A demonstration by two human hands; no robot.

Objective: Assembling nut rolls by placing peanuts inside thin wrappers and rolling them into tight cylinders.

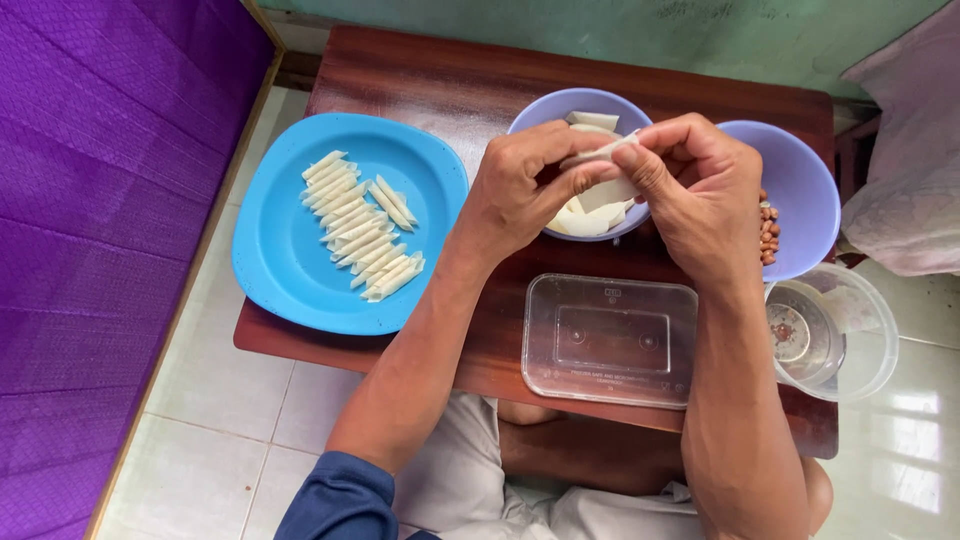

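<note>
My left hand (520,190) and right hand (695,185) pinch a thin white dough wrapper (598,152) between them, above the lilac plastic bowl of wrappers (545,112); rolled white pieces (362,225) lie on the blue plate (275,250) beside my left.

A home, set up for food preparation on the floor: a low wooden table (420,75) stands on pale floor tiles (215,440). On the table sit a blue plate (275,250) of rolled pastry sticks (362,228), plastic bowls and a clear container (608,340); beside the table hangs purple fabric (90,200), behind it a worn green wall (700,40).
</note>
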